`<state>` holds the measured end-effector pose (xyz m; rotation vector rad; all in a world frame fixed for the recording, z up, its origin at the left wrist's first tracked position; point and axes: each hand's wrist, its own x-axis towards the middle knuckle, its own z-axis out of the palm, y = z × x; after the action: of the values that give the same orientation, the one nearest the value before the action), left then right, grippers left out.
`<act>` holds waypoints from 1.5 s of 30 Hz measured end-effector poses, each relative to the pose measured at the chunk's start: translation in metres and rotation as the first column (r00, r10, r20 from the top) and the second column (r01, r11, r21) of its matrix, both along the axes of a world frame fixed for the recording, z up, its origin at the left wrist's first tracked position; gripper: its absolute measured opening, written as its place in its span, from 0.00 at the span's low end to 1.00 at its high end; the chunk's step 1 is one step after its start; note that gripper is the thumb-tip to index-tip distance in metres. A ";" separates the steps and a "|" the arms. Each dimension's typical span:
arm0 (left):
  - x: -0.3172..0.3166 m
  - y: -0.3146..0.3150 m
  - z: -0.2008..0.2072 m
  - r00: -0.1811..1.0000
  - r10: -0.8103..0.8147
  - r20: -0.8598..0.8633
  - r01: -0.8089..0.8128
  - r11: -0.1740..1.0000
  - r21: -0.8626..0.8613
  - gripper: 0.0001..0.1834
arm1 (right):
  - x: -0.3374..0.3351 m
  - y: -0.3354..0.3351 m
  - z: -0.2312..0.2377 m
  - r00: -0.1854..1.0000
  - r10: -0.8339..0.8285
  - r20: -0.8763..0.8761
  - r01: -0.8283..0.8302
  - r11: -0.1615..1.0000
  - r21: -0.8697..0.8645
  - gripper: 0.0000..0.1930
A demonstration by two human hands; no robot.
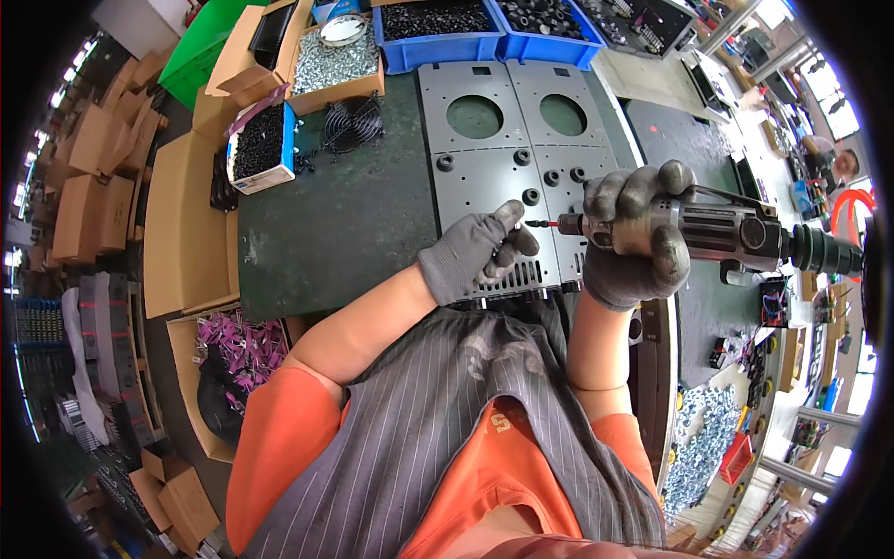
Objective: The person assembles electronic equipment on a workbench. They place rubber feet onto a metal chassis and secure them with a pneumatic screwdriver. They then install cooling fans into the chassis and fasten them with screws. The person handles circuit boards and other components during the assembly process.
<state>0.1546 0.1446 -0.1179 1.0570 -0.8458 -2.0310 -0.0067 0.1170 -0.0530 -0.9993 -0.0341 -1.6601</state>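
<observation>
My right hand (pixel 622 270), in a dark grey glove, is wrapped round a pneumatic screwdriver (pixel 722 229). The tool lies sideways, its thin bit (pixel 544 224) pointing left. Just left of the bit's tip is my gloved left hand (pixel 464 250), its fingers curled together; whatever they hold is too small to make out. Both hands are over two grey metal panels (pixel 466 177) lying side by side, each with a large round hole and slots. Several black rubber feet (pixel 531 197) stand on the panels, close to my hands.
Blue bins (pixel 438 53) of small black parts stand behind the panels. Further left are a carton of silver screws (pixel 337 67), a box of black screws (pixel 263 144) and a black fan guard (pixel 353 123). An orange air hose (pixel 849 197) curves at the right.
</observation>
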 end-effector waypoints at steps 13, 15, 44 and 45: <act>-0.032 0.003 0.026 0.989 -0.121 0.088 0.124 0.992 -0.026 0.29 | -0.039 0.010 -0.015 0.998 -0.028 0.061 0.028 1.000 -0.005 0.29; -0.031 -0.011 0.016 0.978 -0.056 0.200 0.102 0.967 -0.232 0.27 | -0.042 0.002 -0.018 0.994 -0.078 0.071 0.076 0.997 0.025 0.31; -0.025 -0.148 -0.015 0.327 0.326 0.887 0.618 0.637 -0.461 0.14 | 0.000 -0.143 -0.040 0.759 -0.259 -0.597 0.461 0.862 0.212 0.23; -0.025 -0.149 -0.016 0.321 0.320 0.892 0.620 0.641 -0.453 0.14 | 0.003 -0.141 -0.036 0.752 -0.259 -0.606 0.460 0.865 0.201 0.22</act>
<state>0.1297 -0.0049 -0.1337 1.6131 -2.2826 -0.6323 -0.0033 -0.0245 -0.0887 -1.2402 0.8779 -1.5709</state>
